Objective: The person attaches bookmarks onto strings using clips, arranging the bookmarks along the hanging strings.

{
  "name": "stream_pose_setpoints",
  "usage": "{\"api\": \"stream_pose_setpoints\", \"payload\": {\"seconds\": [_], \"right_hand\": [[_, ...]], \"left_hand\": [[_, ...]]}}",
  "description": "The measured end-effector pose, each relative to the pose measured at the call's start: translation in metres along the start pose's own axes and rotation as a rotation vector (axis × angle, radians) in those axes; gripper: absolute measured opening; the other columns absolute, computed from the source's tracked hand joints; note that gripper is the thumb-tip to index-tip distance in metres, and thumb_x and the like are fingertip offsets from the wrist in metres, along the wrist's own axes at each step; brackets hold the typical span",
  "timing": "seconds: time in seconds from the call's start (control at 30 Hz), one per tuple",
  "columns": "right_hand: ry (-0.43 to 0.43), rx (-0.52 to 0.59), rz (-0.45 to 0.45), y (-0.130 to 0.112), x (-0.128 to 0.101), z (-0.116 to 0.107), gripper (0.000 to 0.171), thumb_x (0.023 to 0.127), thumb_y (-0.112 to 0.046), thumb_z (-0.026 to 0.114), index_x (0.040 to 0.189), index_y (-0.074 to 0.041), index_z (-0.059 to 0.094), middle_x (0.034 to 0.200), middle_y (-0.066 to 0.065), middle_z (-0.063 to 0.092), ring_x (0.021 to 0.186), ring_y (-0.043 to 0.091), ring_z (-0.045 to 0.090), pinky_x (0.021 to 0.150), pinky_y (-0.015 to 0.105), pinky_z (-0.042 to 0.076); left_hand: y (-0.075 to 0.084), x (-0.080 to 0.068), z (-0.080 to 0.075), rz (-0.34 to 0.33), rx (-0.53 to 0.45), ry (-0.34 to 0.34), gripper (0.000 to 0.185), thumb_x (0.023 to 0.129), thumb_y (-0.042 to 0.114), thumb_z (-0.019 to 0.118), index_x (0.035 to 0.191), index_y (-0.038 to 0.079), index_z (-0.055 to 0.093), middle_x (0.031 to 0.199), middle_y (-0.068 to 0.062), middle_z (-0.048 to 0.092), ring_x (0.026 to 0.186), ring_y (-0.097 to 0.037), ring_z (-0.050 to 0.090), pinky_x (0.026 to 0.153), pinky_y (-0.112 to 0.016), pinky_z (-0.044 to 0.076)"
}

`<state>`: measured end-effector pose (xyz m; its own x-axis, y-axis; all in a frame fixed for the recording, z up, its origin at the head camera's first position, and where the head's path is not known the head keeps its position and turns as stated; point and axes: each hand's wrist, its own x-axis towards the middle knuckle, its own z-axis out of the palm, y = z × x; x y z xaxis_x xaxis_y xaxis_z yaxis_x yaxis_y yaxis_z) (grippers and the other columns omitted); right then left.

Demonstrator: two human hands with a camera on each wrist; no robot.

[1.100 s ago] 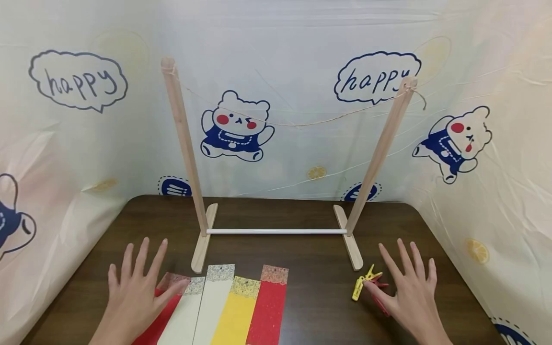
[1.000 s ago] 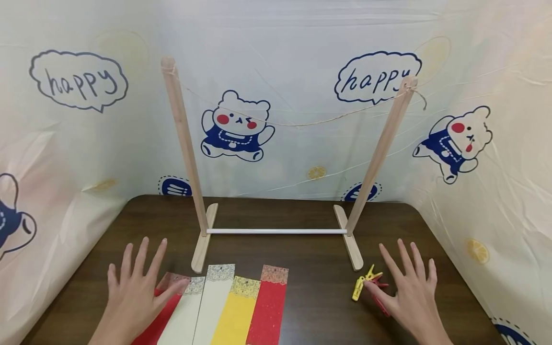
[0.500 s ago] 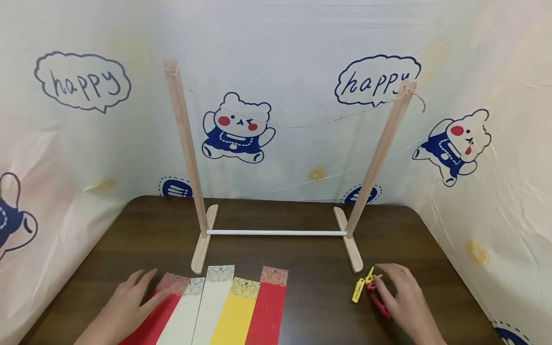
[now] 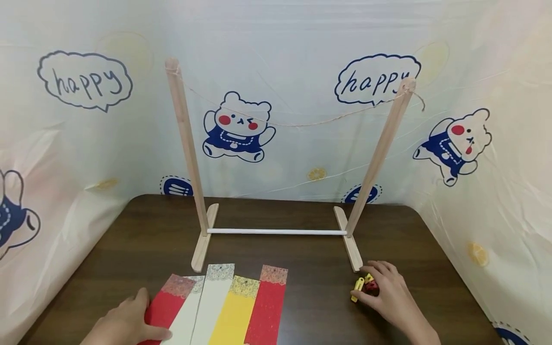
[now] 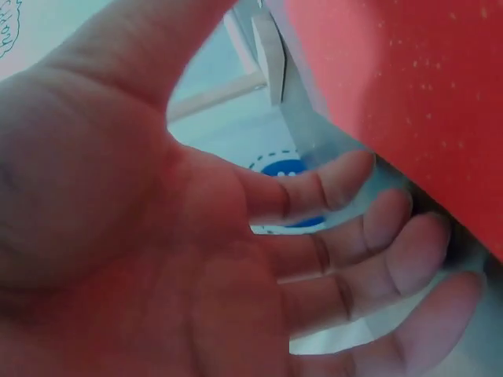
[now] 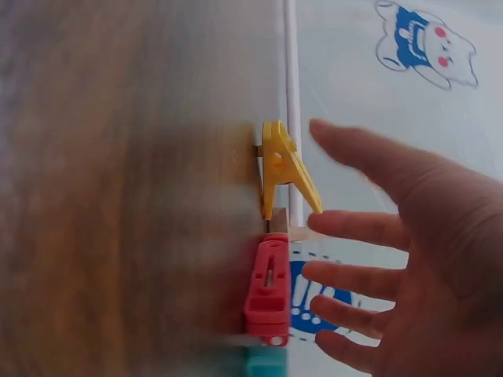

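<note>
In the head view my left hand [image 4: 125, 322] lies at the leftmost red paper strip [image 4: 164, 306], which has a lace-patterned top end. Its thumb crosses the strip's lower part, and the fingers are by its left edge. From the left wrist, the fingertips appear to touch the edge of the red strip [image 5: 409, 102]; the thumb tip is out of frame. My right hand [image 4: 390, 297] spreads round several small clothespins. In the right wrist view a yellow clothespin [image 6: 277, 169] stands near the thumb and index finger, above a red clothespin [image 6: 269, 290]. Contact there is unclear.
More strips lie alongside: two white [image 4: 220, 282], one yellow [image 4: 241, 302], one red [image 4: 269, 302]. Behind stands a wooden frame [image 4: 185, 143] with a sagging string [image 4: 297, 125] between its posts and a white rod [image 4: 276, 232] low down. A printed curtain [image 4: 293, 48] surrounds the table [image 4: 276, 258].
Both hands have lowered from spread-fingered poses, the left onto the red strip, the right to the clothespins. The leftmost red strip has shifted slightly right and covers more of the white one.
</note>
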<state>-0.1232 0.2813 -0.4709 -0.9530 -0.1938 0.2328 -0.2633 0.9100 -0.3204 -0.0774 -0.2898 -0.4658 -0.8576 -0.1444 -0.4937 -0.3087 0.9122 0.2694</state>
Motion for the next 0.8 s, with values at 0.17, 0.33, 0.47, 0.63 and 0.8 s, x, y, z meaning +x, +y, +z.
{"api": "stream_pose_setpoints", "payload": {"seconds": [0.17,0.33,0.47,0.63,0.8], "right_hand": [[0.023,0.09,0.003,0.01,-0.002,0.005,0.044,0.075,-0.042,0.086,0.105,-0.013,0.073,0.122,0.015,0.065,0.119,0.041,0.051,0.09,0.066,0.041],[0.062,0.144,-0.025,0.01,-0.004,0.009,0.036,0.082,-0.04,0.081,0.104,-0.012,0.074,0.12,0.014,0.066,0.118,0.039,0.053,0.093,0.063,0.04],[0.033,0.149,-0.034,0.004,-0.003,0.012,0.046,0.079,-0.05,0.08,0.106,-0.013,0.074,0.121,0.012,0.064,0.119,0.037,0.051,0.094,0.062,0.04],[0.001,0.123,-0.049,0.001,-0.002,0.015,0.034,0.074,-0.04,0.087,0.096,-0.019,0.074,0.12,0.011,0.064,0.119,0.039,0.051,0.092,0.064,0.041],[0.041,0.104,-0.093,-0.001,-0.003,0.018,0.022,0.072,-0.023,0.09,0.082,-0.026,0.071,0.111,0.009,0.066,0.113,0.038,0.054,0.087,0.062,0.044]], "left_hand": [[0.006,-0.003,0.003,0.01,0.004,0.018,0.119,0.044,0.06,0.092,0.119,-0.018,0.042,0.092,-0.016,0.056,0.079,-0.028,0.055,0.065,-0.051,0.056],[0.004,-0.006,-0.001,0.059,0.011,0.085,0.107,0.05,0.055,0.093,0.112,-0.018,0.045,0.093,-0.018,0.054,0.084,-0.033,0.052,0.066,-0.054,0.053],[0.0,-0.004,-0.002,0.073,0.013,0.084,0.102,0.052,0.055,0.093,0.109,-0.017,0.047,0.093,-0.018,0.054,0.086,-0.033,0.052,0.069,-0.057,0.051],[-0.006,0.003,-0.002,0.082,-0.107,0.034,0.096,0.056,0.049,0.093,0.11,-0.01,0.04,0.09,-0.012,0.056,0.081,-0.025,0.056,0.066,-0.047,0.053],[-0.008,0.006,-0.006,0.159,-0.279,0.05,0.068,0.071,0.025,0.089,0.111,-0.002,0.041,0.088,-0.005,0.06,0.078,-0.019,0.057,0.063,-0.037,0.054]]}}
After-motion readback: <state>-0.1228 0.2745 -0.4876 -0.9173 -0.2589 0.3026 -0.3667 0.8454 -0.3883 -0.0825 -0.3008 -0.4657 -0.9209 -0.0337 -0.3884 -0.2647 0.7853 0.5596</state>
